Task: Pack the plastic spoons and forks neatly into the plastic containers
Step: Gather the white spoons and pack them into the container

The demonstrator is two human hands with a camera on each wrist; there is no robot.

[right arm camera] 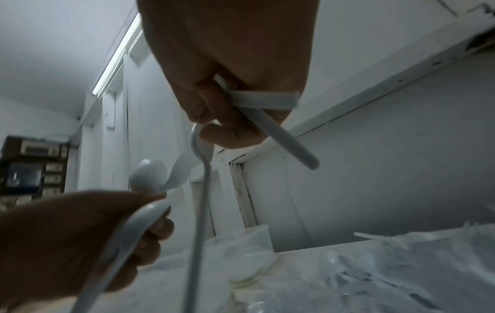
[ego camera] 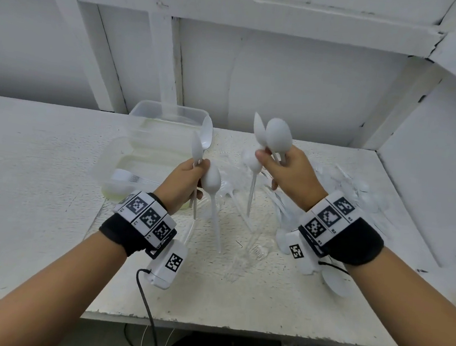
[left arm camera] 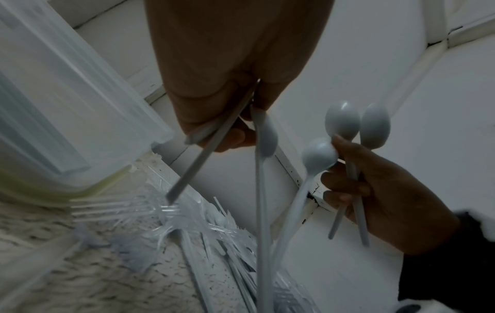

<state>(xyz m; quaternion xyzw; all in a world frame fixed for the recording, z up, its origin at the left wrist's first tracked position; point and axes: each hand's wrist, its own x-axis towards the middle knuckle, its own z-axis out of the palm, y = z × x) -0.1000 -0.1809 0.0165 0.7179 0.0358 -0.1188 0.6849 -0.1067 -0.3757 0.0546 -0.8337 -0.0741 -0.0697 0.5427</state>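
White-painted shelving frames the worktable (ego camera: 38,211), a rough white surface with a low wall behind it.

Head view: I see my left hand (ego camera: 184,183) raised above the table, fingers curled round the handles of three white spoons (ego camera: 211,181); two bowls point up, and one bowl sits level with the knuckles with its handle hanging down. My right hand (ego camera: 290,175) is raised at the same height, fingers closed on three more spoons (ego camera: 278,136), two bowls up and one lower with its handle pointing down. Two clear plastic containers lie at the back left: the far container (ego camera: 168,112) beside the wall, the near container (ego camera: 117,160) in front of it, with clear forks (ego camera: 130,177) inside. A loose pile of cutlery (ego camera: 344,183) covers the table under and right of my right hand.

Left wrist view: my left hand (left arm camera: 219,89) grips spoon handles (left arm camera: 203,152) between curled fingers. A container (left arm camera: 80,127) is at the left, and clear forks (left arm camera: 128,208) lie scattered on the table below. My right hand (left arm camera: 388,190) holds its three spoons (left arm camera: 343,120) opposite.

Right wrist view: my right hand (right arm camera: 230,74) clamps spoon handles (right arm camera: 284,135) in a closed grip. My left hand (right arm camera: 67,243) holds its spoons (right arm camera: 147,175) at the lower left. A container (right arm camera: 241,239) stands beyond, and the pile (right arm camera: 401,264) lies at the right.
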